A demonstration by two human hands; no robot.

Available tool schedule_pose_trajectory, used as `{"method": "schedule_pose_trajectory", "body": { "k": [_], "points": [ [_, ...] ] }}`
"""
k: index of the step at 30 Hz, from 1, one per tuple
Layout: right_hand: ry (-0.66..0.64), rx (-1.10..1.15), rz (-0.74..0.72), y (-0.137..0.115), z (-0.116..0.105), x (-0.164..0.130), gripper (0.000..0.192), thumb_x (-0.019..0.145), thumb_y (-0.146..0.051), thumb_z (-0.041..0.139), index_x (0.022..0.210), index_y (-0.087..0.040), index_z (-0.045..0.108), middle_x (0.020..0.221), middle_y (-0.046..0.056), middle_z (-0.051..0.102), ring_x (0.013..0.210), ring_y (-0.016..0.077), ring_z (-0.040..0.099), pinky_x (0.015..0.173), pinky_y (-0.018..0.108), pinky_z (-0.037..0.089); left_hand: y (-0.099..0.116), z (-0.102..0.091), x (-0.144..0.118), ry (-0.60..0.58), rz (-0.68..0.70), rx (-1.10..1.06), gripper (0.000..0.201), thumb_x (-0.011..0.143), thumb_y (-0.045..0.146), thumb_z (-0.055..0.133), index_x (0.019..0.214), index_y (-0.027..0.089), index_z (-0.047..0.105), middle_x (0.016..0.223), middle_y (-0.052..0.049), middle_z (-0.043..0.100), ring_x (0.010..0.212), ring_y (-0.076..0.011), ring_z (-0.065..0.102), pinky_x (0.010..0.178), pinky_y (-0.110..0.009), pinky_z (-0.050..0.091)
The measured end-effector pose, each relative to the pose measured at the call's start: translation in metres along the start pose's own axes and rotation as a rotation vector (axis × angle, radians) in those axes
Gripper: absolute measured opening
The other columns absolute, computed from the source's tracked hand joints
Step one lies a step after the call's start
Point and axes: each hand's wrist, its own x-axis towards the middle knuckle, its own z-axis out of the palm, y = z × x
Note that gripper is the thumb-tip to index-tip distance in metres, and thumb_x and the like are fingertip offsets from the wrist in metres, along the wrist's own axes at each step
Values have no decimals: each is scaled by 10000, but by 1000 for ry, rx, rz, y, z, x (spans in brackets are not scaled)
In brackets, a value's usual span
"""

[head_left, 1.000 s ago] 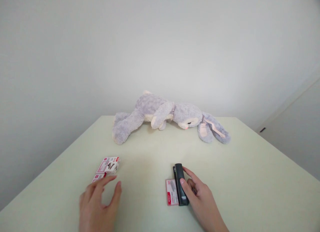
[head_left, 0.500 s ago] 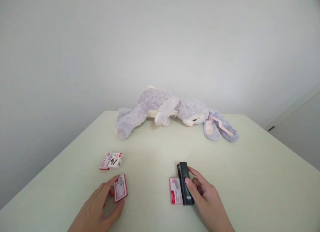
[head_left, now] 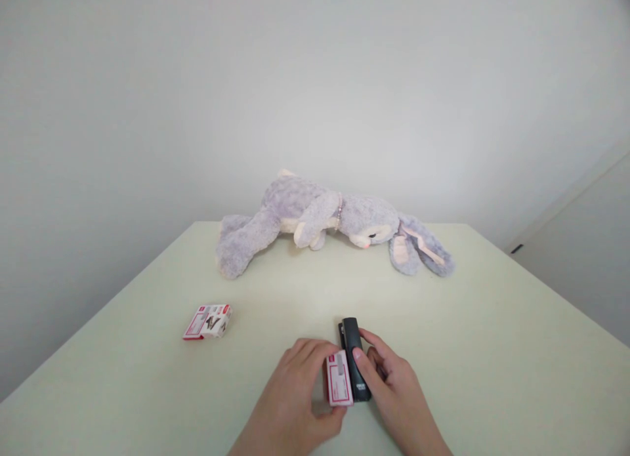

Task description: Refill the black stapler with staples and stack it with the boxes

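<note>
My left hand [head_left: 298,397] grips a small white-and-red staple box [head_left: 339,379] by its ends, fingers at the far end and thumb at the near one. The box is right against the left side of a black stapler [head_left: 355,361]. My right hand [head_left: 394,384] is closed around the stapler from the right, thumb on top and fingers along its far side. The stapler points away from me on the table. Whatever lies under the box in my left hand is hidden.
Another white-and-red box [head_left: 208,321], with a stapler pictured on it, lies to the left on the pale table [head_left: 123,357]. Along the back a grey plush rabbit [head_left: 305,210] lies on its side before the wall [head_left: 315,82].
My left hand has carried the staple box rightward to the stapler, over where another pink-and-white box lay. My right hand keeps its hold on the stapler. The view has shifted slightly.
</note>
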Motion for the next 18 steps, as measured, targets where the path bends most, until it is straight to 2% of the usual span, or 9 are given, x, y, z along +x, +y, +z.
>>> {"method": "schedule_pose_trajectory", "body": {
  "k": [3,8,11,12,14,16,18],
  "points": [
    [-5,-16,-12,-2,-1,0,559,1014,-617,487,1399,-227,596,668,-47,539,624,172,558,595,278,388,1,9,6,-34,-19,-23,608,664,84,729,1230,266,599,1265,-55,661,1187,-273,585,1066,-432,468],
    [-8,-49,-26,-2,-2,-1,541,1018,-605,482,1396,-237,603,674,-44,550,624,171,570,596,277,396,2,11,11,-65,-45,-59,548,715,95,748,1218,267,613,1227,-41,676,1156,-259,587,1046,-414,481],
    [0,-33,-25,-2,-3,-1,535,1017,-598,485,1391,-237,609,669,-45,548,617,169,565,592,274,399,2,8,8,-69,-33,-71,688,722,171,819,1352,287,566,1361,-53,628,1272,-271,545,1115,-427,459],
    [-1,-27,-23,-2,-3,-1,534,1017,-597,485,1390,-235,609,664,-47,541,613,168,560,589,273,397,-2,2,5,-52,-35,-67,737,751,225,827,1419,302,525,1432,-55,588,1331,-271,513,1148,-432,440],
    [-2,-22,-19,-3,-4,-1,532,1019,-596,487,1384,-229,610,660,-50,527,610,166,553,586,273,389,-20,-17,-2,46,-60,-26,672,890,345,728,1505,341,456,1536,-42,509,1423,-252,445,1208,-442,384],
    [-2,-24,-14,-4,-5,-1,525,1020,-597,487,1370,-229,614,663,-53,516,613,164,547,583,272,379,-52,-50,-10,250,-128,77,429,1043,387,460,1466,347,515,1513,-27,540,1417,-234,459,1240,-473,326],
    [1,-27,-11,-5,-5,-1,514,1020,-598,487,1357,-232,619,670,-54,514,616,160,542,584,272,371,-92,-89,-21,483,-241,215,441,1053,442,358,1403,302,588,1423,-47,619,1338,-266,531,1217,-516,342]
  ]
}}
